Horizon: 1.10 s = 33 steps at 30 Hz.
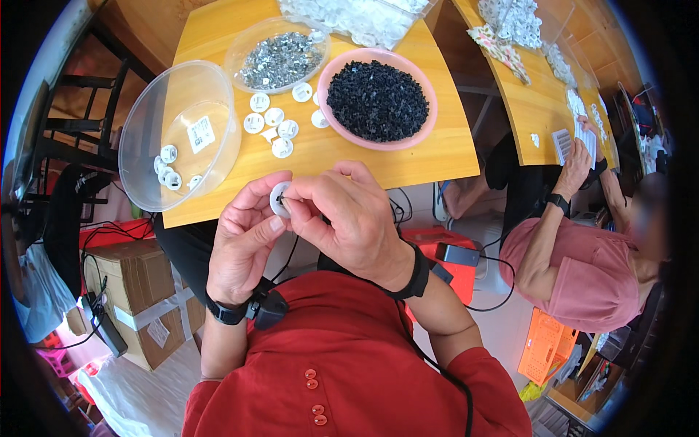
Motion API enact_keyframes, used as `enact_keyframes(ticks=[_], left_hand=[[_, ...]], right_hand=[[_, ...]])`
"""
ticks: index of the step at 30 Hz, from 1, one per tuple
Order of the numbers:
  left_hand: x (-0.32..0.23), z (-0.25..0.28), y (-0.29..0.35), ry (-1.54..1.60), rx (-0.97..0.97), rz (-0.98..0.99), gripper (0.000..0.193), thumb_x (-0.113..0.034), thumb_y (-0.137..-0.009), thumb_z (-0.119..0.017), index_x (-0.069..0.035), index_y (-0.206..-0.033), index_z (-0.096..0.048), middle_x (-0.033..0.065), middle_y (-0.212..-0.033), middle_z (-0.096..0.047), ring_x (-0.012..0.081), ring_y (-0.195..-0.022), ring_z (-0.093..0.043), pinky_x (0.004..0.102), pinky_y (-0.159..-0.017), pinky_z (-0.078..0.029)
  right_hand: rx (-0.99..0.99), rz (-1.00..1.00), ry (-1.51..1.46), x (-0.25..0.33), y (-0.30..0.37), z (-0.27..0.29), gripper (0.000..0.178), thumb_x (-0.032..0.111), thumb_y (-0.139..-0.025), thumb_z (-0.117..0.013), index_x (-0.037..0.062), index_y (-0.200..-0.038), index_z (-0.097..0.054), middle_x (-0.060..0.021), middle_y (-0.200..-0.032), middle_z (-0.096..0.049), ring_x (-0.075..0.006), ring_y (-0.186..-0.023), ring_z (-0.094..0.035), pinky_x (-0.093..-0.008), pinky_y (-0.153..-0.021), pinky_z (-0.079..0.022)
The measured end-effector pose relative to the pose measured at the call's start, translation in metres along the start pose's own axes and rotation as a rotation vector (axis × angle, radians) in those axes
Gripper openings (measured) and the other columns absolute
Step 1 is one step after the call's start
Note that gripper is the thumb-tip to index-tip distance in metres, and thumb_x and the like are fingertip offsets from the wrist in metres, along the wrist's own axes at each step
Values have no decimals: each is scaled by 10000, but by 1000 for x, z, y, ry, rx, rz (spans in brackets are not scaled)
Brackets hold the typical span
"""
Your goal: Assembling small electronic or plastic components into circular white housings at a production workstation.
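Between the thumb and fingers of my left hand (pixel 244 237) is a white round plastic part (pixel 277 201), held up just off the table's front edge. My right hand (pixel 342 215) is closed in a pinch against its face. A small dark bit shows at those fingertips; the fingers mostly hide it. Several similar white round parts (pixel 282 148) lie loose on the table beyond my hands. Behind them stand a pink bowl (pixel 434 109) heaped with small black pieces (pixel 377 100) and a clear tub (pixel 231 64) of small metal pieces (pixel 282 61).
At the left edge of the wooden table (pixel 349 166) a clear round tub (pixel 131 138) holds several white parts. A clear box of white pieces (pixel 357 16) stands at the back. To the right, a person in pink (pixel 575 269) works at another table (pixel 531 142). A cardboard box (pixel 138 291) is at lower left.
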<state>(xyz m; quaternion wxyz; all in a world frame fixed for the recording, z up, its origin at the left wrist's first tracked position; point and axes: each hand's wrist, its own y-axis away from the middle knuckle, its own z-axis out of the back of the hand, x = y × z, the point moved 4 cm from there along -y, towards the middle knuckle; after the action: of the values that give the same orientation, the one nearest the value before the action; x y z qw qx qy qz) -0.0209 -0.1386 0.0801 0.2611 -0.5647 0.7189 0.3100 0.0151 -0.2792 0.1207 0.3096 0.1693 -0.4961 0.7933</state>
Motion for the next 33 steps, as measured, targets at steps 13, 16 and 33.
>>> enact_keyframes(ticks=[13,16,33], left_hand=[[0,0,-2,-17,-36,-8,371,35,-844,-640,-5,-1187,-506,82,-1138,-600,140,-1064,-576,267,-936,-464],[1,0,-3,-40,-40,-28,363,43,-839,-642,-7,-1174,-513,85,-1134,-604,144,-1059,-582,272,-937,-468],[2,6,-2,-81,-28,-61,364,18,-850,-644,-15,-1188,-515,74,-1133,-612,114,-1010,-591,223,-861,-482]], right_hand=[[-16,-2,-1,0,2,-1,227,21,-729,-727,81,-915,-611,13,-736,-602,-146,-586,-566,-308,-666,-429],[-10,-20,5,0,2,0,221,21,-730,-727,83,-906,-609,14,-736,-602,-148,-578,-563,-308,-667,-430],[-45,-63,-38,0,3,-3,113,92,-814,-644,94,-843,-535,-16,-701,-570,-202,-621,-553,-340,-688,-404]])
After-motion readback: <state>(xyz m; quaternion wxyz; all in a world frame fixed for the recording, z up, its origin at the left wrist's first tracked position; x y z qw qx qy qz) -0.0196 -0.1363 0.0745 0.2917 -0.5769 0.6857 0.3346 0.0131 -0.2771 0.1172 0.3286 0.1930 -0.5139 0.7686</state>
